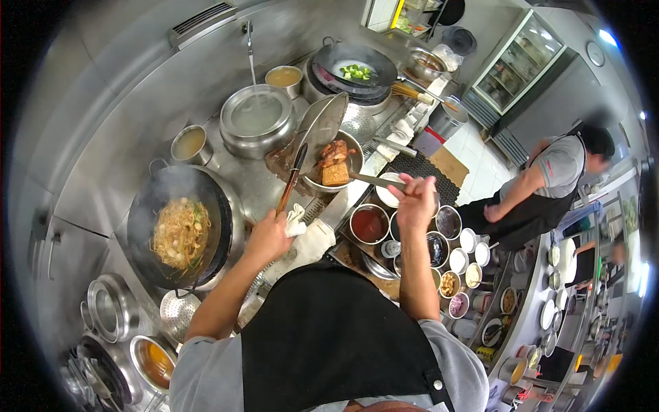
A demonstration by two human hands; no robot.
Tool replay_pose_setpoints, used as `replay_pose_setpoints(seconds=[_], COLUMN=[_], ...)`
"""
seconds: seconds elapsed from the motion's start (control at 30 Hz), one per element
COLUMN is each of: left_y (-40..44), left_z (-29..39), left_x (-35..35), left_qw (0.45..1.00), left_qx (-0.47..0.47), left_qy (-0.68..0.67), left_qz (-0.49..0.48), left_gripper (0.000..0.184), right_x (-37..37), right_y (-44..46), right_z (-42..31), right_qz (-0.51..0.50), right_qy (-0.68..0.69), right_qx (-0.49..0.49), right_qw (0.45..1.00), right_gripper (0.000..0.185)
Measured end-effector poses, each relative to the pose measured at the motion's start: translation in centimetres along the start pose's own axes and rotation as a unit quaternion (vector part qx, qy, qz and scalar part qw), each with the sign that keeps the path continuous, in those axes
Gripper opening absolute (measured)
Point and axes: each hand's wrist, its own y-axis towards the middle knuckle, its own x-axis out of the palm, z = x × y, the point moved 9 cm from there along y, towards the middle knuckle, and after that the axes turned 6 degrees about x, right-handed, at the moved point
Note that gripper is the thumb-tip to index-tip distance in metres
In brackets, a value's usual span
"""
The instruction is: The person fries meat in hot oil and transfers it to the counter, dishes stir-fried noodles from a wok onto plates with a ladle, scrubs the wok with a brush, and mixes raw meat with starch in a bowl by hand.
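Observation:
My left hand (269, 237) is closed around the wooden handle of a round strainer (321, 117), and a white cloth (295, 220) shows beside its fingers. The strainer is tilted up at the edge of a steel bowl (358, 154). Browned fried pieces (334, 165), one of them block-shaped, lie in this bowl. My right hand (416, 200), palm up with some fingers raised, holds the end of a long-handled metal utensil (376, 180). Its handle reaches over the bowl's rim, and its head is hidden by the food.
Steaming noodles (182, 233) sit in a wok (141, 244) on the left. Another wok (377, 62) at the back holds green vegetables. Water runs from a tap (250, 51) into a steel pot (230, 127). Seasoning containers (371, 224) stand at right; a co-worker (559, 172) stands beyond.

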Motion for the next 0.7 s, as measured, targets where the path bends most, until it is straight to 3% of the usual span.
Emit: replay_pose_setpoints(seconds=[0.17, 0.27, 0.37, 0.5, 0.7], left_y=[0.3, 0.1, -0.2, -0.5, -0.5], left_z=[-0.1, -0.7, -1.3, -1.4, -1.6], left_x=[0.8, 1.1, 1.3, 2.3, 4.2], left_qw=[0.998, 0.994, 0.984, 0.963, 0.941], left_qx=[-0.003, -0.064, -0.051, -0.092, -0.100], left_qy=[-0.049, -0.084, -0.146, -0.231, -0.294], left_qz=[0.034, 0.017, 0.090, 0.106, 0.137], left_gripper=[0.038, 0.045, 0.047, 0.045, 0.044], right_x=[5.7, 8.1, 10.9, 14.7, 20.2], right_y=[0.1, -0.4, -1.9, -3.5, -7.4], right_z=[2.4, 3.4, 3.3, 2.9, 3.2], right_qz=[-0.114, -0.186, -0.223, -0.320, -0.433], right_qy=[-0.165, -0.198, -0.270, -0.367, -0.438], right_qx=[-0.006, -0.001, -0.004, -0.130, -0.169], right_qw=[0.980, 0.963, 0.937, 0.864, 0.769], right_gripper=[0.043, 0.042, 0.042, 0.035, 0.031])
